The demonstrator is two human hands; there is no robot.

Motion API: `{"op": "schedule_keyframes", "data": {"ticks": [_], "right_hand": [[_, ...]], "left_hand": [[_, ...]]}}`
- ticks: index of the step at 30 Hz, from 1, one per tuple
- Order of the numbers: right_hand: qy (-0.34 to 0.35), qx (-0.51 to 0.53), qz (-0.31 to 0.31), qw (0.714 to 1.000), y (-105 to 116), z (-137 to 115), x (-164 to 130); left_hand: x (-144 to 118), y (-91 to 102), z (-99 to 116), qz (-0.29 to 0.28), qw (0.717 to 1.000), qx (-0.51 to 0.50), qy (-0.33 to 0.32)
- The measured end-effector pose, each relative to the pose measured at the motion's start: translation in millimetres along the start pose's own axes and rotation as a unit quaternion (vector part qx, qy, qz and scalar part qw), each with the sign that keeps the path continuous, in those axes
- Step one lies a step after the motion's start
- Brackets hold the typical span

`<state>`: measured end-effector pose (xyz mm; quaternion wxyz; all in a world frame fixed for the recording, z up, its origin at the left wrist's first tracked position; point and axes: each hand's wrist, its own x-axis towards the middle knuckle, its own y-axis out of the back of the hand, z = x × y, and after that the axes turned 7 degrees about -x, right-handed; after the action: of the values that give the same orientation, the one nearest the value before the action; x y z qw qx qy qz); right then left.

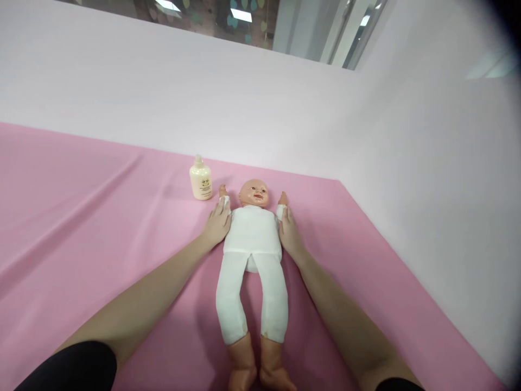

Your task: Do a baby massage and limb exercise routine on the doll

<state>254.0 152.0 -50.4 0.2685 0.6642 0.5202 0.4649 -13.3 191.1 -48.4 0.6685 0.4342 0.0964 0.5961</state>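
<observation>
A baby doll (255, 231) with a white cloth body lies on its back, its head away from me and its feet toward me. Both its arms are raised beside its head. My left hand (218, 222) rests with outstretched fingers against the doll's arm on the left side. On the other side, my right hand (290, 232) lies along the doll's other arm, fingers straight and pointing up toward its small hand. The thumbs of both hands are mostly hidden. Just beyond my left hand stands an upright cream-coloured lotion bottle (201, 182).
The doll and bottle are on a pink sheet (101, 217), which has creases on the left. A white wall (183, 103) borders it at the back, and another white wall (439, 190) rises on the right. A window (244, 27) shows at the top.
</observation>
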Motion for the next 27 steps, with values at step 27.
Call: {"op": "schedule_keyframes", "data": {"ticks": [27], "right_hand": [[0.171,0.15,0.159,0.961,3.6,-13.0,-14.7]], "left_hand": [[-8.1,6.1,13.9,0.079,0.973,-0.107,-0.188]]}}
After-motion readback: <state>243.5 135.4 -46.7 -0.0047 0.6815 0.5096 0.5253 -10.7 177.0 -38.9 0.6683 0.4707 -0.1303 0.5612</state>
